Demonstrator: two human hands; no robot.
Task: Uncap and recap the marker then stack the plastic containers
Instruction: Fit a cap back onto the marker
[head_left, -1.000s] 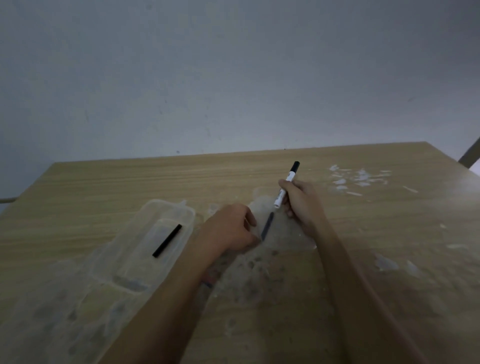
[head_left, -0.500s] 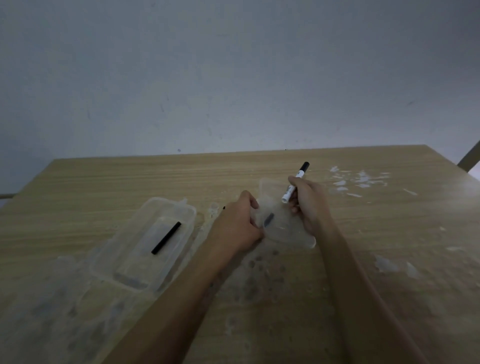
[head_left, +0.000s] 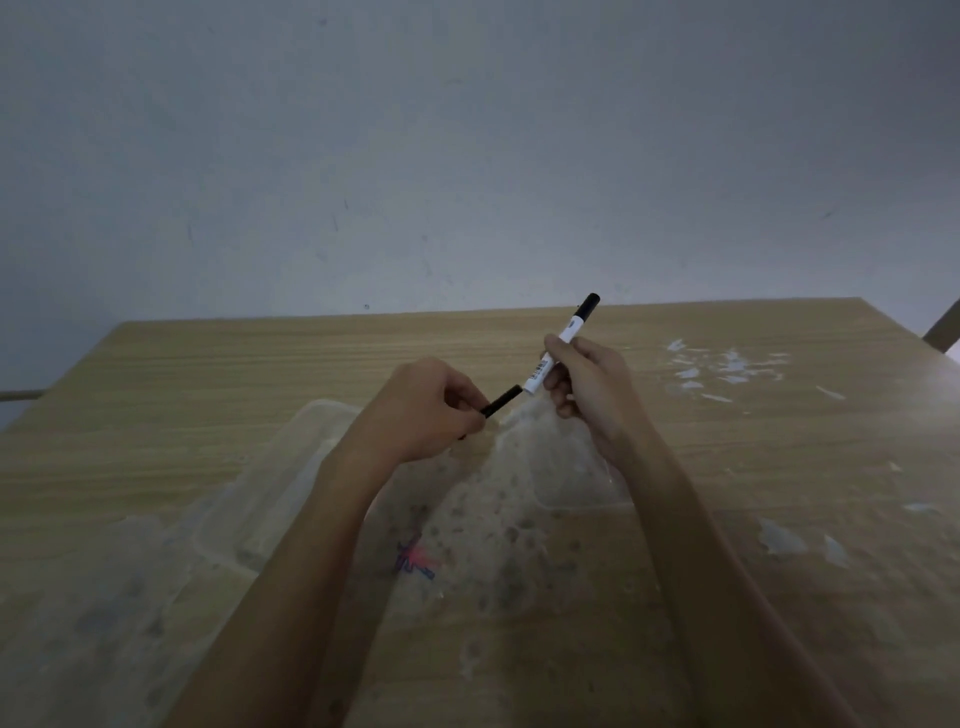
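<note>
1. White-barrelled marker (head_left: 558, 347) sits in my right hand (head_left: 589, 387), fingers closed round its middle, just right of frame centre; it tilts so its black end points to the upper right, and its lower end points down-left.
2. My left hand (head_left: 423, 410), just left of centre, pinches the black cap (head_left: 501, 401) between thumb and fingers; the cap's free end lies just beside the marker's lower end, and I cannot tell whether they touch.
3. One clear plastic container (head_left: 291, 483) lies on the wooden table (head_left: 208, 384) left of centre, partly behind my left forearm.
4. A second clear container (head_left: 566, 467) lies under and below my right hand, its right side hidden by my wrist.
5. Both containers are see-through and dim, so their edges are hard to trace; the marker's tip is hidden.
6. Pale scraps (head_left: 727, 364) dot the table at the right.
</note>
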